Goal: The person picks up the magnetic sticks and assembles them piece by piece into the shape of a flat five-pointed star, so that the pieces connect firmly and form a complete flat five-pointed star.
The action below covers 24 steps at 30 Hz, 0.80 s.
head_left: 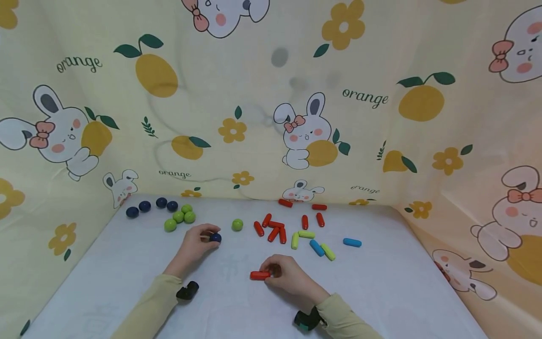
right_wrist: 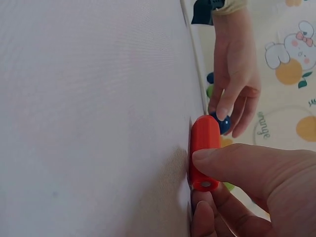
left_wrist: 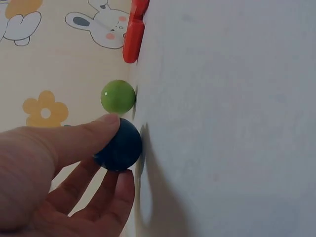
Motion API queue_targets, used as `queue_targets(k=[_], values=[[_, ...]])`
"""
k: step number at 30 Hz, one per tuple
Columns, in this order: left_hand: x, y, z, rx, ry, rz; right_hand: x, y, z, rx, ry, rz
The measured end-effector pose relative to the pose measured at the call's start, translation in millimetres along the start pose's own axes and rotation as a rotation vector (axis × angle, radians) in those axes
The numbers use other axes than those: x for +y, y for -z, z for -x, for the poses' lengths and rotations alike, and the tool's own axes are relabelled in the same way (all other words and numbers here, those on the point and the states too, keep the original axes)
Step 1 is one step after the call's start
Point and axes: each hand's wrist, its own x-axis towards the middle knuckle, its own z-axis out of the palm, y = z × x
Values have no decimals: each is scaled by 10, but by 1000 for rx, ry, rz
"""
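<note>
My left hand [head_left: 191, 248] pinches a dark blue ball [head_left: 216, 238] between thumb and fingers, at the table's surface left of centre. In the left wrist view the thumb presses the ball [left_wrist: 121, 147] from one side, with fingertips below it. A single green ball [head_left: 237, 224] lies just to its right. Nearer the front, my right hand [head_left: 292, 278] pinches a red stick [head_left: 258, 275] by its right end. The stick lies sideways, close on the table. In the right wrist view, a small metal dot shows in the near end of this stick [right_wrist: 204, 148].
Dark blue balls [head_left: 145, 206] and green balls [head_left: 179, 216] cluster at the back left. Behind the right hand lie several red sticks [head_left: 276, 224], yellow-green sticks [head_left: 306, 234] and blue sticks [head_left: 352, 242]. A printed cloth [head_left: 254, 155] walls the white table [head_left: 228, 301] at the back and sides.
</note>
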Motion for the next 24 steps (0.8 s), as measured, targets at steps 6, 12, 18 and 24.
queue_targets(k=[6,12,18,24], values=[[82,-93,84,-22,27,7,26,1,7,12,8,7],[198,-218,232,-90,108,69,30,1,-1,16,-39,-13],[280,-325,372,-210,95,127,50,-12,-13,20,-67,-39],[343,-385,454,-302,39,153,56,-7,-6,21,-43,-53]])
